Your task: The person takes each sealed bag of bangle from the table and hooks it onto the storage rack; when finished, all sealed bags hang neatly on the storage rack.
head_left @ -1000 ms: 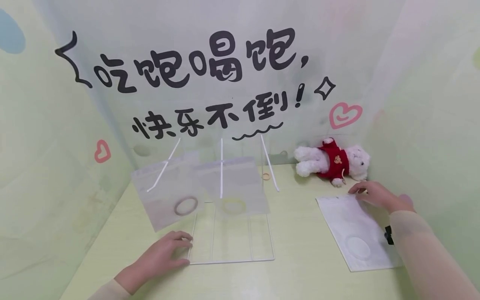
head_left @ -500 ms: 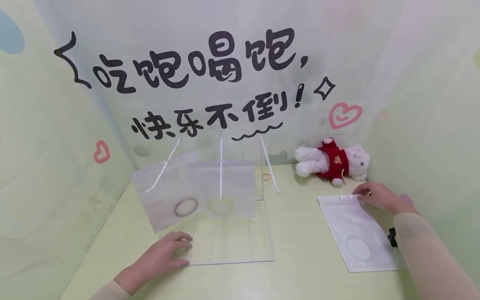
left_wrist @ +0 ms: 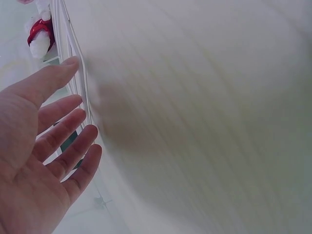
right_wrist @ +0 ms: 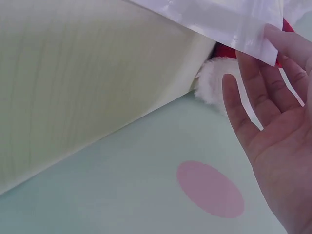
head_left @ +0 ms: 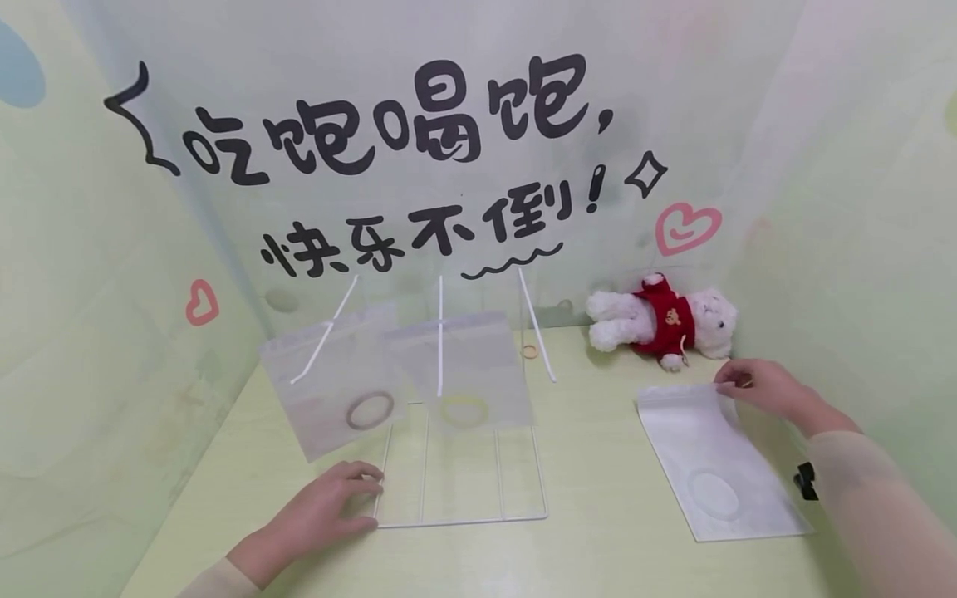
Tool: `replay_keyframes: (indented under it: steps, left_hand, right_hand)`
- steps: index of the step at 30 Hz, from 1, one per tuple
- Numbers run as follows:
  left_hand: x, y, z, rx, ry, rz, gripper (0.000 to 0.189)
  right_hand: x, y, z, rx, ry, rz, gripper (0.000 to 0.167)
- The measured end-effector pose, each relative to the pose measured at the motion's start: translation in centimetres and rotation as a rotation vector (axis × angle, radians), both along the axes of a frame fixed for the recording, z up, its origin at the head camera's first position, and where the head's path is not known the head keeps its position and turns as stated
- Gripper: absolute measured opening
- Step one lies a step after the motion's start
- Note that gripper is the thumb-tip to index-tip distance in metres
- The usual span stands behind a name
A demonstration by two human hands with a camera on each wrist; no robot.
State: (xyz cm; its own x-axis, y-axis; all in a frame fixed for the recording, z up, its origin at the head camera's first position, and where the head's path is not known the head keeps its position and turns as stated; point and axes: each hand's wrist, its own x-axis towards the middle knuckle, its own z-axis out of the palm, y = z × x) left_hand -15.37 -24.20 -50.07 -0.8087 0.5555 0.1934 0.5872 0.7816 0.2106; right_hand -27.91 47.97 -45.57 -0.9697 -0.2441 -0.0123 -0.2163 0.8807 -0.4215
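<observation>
On the right, my right hand [head_left: 770, 394] pinches the top corner of a white zip bag [head_left: 676, 448], thumb on one face and fingers behind, as the right wrist view shows. That corner is raised, while the lower part, with a pale ring showing through, lies on the table. My left hand [head_left: 317, 515] touches the left side of a white wire rack's base [head_left: 463, 522], its fingers loosely extended in the left wrist view. Two translucent zip bags hang from the rack's prongs: a left bag [head_left: 314, 415] with a dark ring, and a middle bag [head_left: 478, 357] with a yellow ring.
The rack's right prong [head_left: 538, 328] carries no bag. Behind it, a small orange ring [head_left: 530, 351] is visible. A white plush toy in a red top [head_left: 661, 322] lies at the back right. Printed curtains [head_left: 478, 124] enclose the table [head_left: 591, 498].
My right hand has shifted slightly right and raised the bag's corner, bending its top. The middle hanging bag has swung left and back right. My left hand stays in place.
</observation>
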Motion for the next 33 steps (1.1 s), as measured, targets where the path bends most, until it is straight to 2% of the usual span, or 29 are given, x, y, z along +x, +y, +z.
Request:
replay_keyframes:
  steps: [8,13,20,33]
  left_hand:
    - [-0.1,0.0,0.0,0.003,-0.009,-0.002,0.038]
    - [-0.1,0.0,0.2,0.009,-0.001,-0.008,0.037]
    - [0.0,0.0,0.1,0.008,-0.010,-0.001,0.038]
    - [0.0,0.0,0.2,0.011,0.014,-0.009,0.038]
  right_hand:
    - [2.1,-1.6,2.0,-0.053,0.033,-0.049,0.020]
    - [3.7,-2.9,3.5,-0.070,0.060,-0.029,0.019]
    - [5.6,-4.4,5.3,-0.108,0.209,0.013,0.010]
    - [8.2,-6.4,7.1,-0.172,0.460,0.020,0.020]
